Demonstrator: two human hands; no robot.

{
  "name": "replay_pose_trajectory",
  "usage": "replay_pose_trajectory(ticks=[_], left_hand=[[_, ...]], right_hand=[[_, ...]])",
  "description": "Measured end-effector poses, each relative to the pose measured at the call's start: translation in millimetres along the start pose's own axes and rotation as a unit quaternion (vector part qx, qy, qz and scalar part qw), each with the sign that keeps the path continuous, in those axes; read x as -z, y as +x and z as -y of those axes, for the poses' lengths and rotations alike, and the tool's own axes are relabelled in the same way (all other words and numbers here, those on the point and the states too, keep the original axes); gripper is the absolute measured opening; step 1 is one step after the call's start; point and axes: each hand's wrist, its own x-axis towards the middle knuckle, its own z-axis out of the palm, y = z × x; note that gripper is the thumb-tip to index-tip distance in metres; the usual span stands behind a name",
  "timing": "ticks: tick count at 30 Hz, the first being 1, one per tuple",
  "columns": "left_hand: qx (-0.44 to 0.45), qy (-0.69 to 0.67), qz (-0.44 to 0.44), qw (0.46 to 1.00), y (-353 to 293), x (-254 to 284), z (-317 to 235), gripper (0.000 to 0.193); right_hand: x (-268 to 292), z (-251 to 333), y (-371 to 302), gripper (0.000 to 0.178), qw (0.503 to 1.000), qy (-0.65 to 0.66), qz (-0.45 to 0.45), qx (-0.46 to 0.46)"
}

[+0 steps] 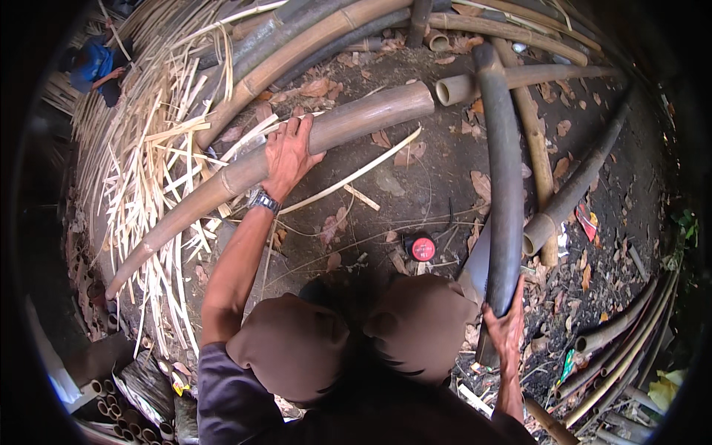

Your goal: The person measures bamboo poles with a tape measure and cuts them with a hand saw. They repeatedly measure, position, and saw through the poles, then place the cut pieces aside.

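My left hand (289, 154) reaches forward and grips a thick brown bamboo pole (360, 117), its fingers laid over the top and the thumb pointing right. That pole slants from the lower left up to its cut end near the middle. On the right, my right hand (506, 324) is wrapped round the near part of a dark grey bamboo pole (504, 178), which runs away from me. A flat grey blade (475, 261), perhaps a saw's, shows beside this pole and is partly hidden by it. A round red-and-black thing (423, 249), perhaps a tape measure, lies before my knees.
Pale split bamboo strips (152, 193) are heaped at the left. More bamboo poles (319, 41) lie at the back, and another dark pole (578, 185) at the right. Cut bamboo (623, 334) is stacked lower right. A person in blue (93, 63) is at the far left.
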Motion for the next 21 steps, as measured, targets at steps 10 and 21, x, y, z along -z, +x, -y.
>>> replay_pose_trajectory(ticks=[10,21], left_hand=[[-0.014,-0.027,0.013,0.999,0,23,21,0.084],[-0.003,-0.152,0.2,0.968,-13,4,-12,0.078]], right_hand=[[-49,57,31,0.103,0.981,0.075,0.176,0.03],[-179,148,113,0.085,0.973,0.043,0.19,0.12]])
